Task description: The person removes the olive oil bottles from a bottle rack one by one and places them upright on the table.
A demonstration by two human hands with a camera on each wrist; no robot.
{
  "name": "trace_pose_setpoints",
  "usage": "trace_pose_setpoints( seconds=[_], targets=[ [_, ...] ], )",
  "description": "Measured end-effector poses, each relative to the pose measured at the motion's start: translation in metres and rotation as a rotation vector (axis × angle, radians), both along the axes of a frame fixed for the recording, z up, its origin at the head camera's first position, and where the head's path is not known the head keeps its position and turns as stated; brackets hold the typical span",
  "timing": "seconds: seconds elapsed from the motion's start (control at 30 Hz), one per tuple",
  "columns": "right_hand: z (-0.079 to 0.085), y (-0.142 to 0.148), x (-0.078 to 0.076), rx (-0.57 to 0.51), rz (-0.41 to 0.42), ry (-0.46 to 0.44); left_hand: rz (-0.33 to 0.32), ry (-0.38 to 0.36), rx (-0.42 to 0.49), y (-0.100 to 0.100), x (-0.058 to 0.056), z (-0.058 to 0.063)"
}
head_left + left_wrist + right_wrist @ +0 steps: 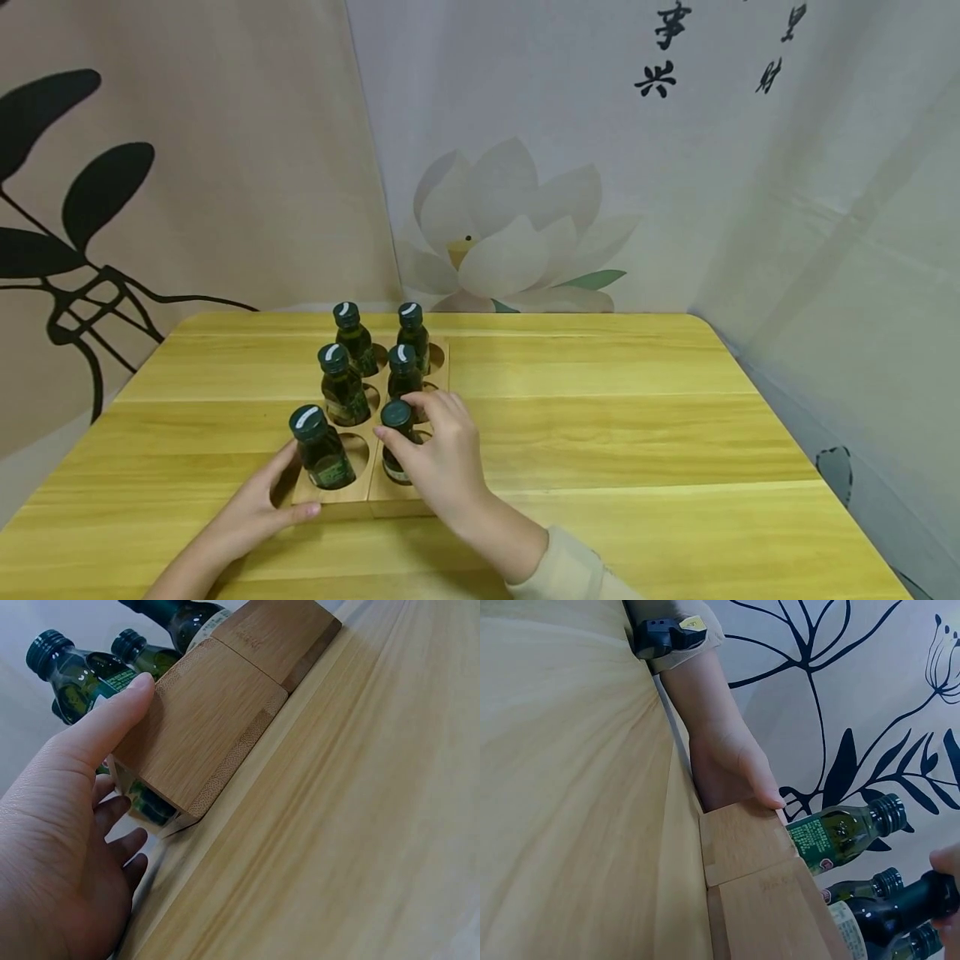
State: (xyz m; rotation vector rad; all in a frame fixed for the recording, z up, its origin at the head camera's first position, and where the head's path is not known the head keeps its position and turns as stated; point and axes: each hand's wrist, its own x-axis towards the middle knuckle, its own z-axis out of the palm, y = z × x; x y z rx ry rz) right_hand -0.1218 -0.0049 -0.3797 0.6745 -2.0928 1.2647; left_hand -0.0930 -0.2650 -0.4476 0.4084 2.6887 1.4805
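Small dark green bottles stand in a wooden bottle holder (341, 493) made of two blocks side by side. My right hand (448, 454) pinches the cap of the front right bottle (396, 412) between thumb and fingers; its cap lacks the white mark seen on the others. That bottle (889, 919) leans in its hole in the right wrist view. My left hand (258, 508) holds the holder's front left corner, thumb (124, 712) at the top of the front face and fingers along the left side. Close by it is the front left bottle (322, 450), tilted in its hole.
Behind stand more bottles, among them a middle left one (343, 387) and a back right one (413, 333). The holder sits on a yellow wood-grain table (637, 450). Printed curtains (525, 100) hang behind the table's far edge.
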Motion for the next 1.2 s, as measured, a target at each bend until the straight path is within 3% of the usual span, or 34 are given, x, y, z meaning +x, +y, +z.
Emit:
trace_pose_setpoints(
  seconds=[0.27, 0.7, 1.2],
  targets=[
    [0.012, 0.006, 0.000, 0.005, 0.016, 0.043, 0.002, -0.017, -0.004, 0.000, 0.000, 0.001],
    [0.046, 0.024, -0.004, 0.012, 0.063, 0.063, 0.004, -0.024, -0.020, 0.000, 0.000, 0.003],
    [0.077, 0.059, -0.036, 0.012, 0.076, 0.096, 0.005, -0.033, -0.022, 0.000, 0.000, 0.003]
  ],
)
